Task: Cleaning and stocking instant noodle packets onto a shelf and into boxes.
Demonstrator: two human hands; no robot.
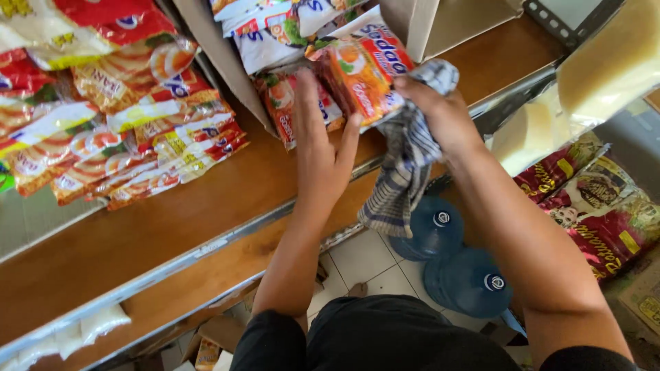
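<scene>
On a wooden shelf point(206, 206), my left hand point(322, 148) lies flat with its fingers spread against an orange noodle packet point(357, 75) at the shelf's front. My right hand point(440, 110) grips that same packet from the right side and also holds a blue-and-white checked cloth point(402, 172), which hangs down past the shelf edge. More packets of the same kind point(285, 103) are stacked just behind, beside an open cardboard box point(227, 69).
A pile of red, yellow and white noodle packets point(117, 130) fills the shelf's left side. Two blue water jugs point(460, 275) stand on the tiled floor below. Red printed bags point(598, 199) lean at the right. A metal rail point(206, 251) edges the shelf.
</scene>
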